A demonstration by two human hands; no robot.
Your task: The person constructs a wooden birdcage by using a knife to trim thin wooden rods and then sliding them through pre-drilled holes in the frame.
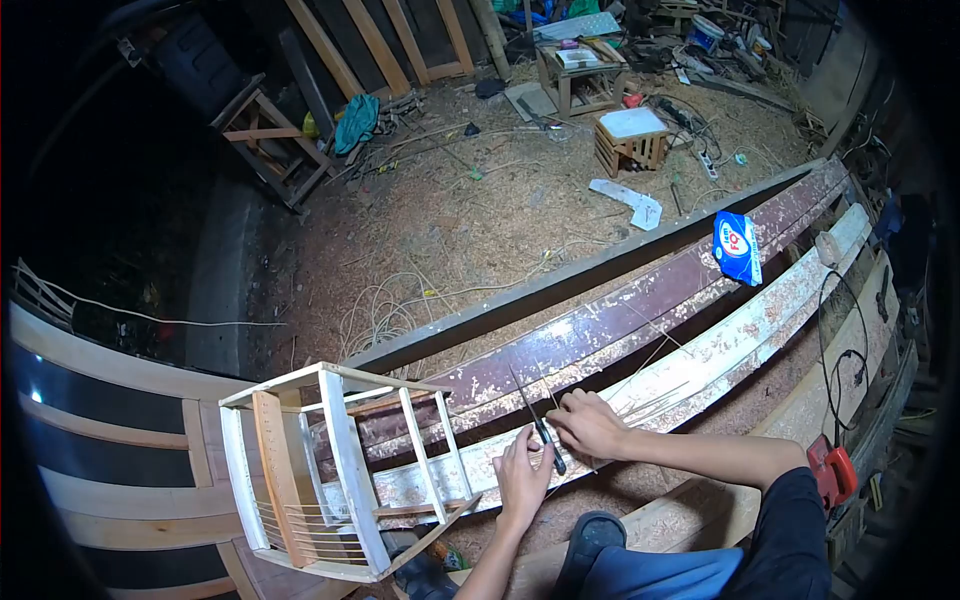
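left hand: clamped on knife handle; blade points to 11 o'clock
right hand: just beside at 1 o'clock; fingers closed, pinning thin strips to the surface
thin strips: fan out toward 2 o'clock along the plank
step: looks like paring a strip
next: calls for a firm pin; fingertips off the blade line
around: slatted frame at 9 o'clock; blue packet at 1 o'clock

Your left hand and right hand are bare, and both forearms are uncovered. A dark navy sleeve covers your right upper arm from the elbow. Lighter blue garment fabric shows at the lower frame edge; what kind of garment it is cannot be told.
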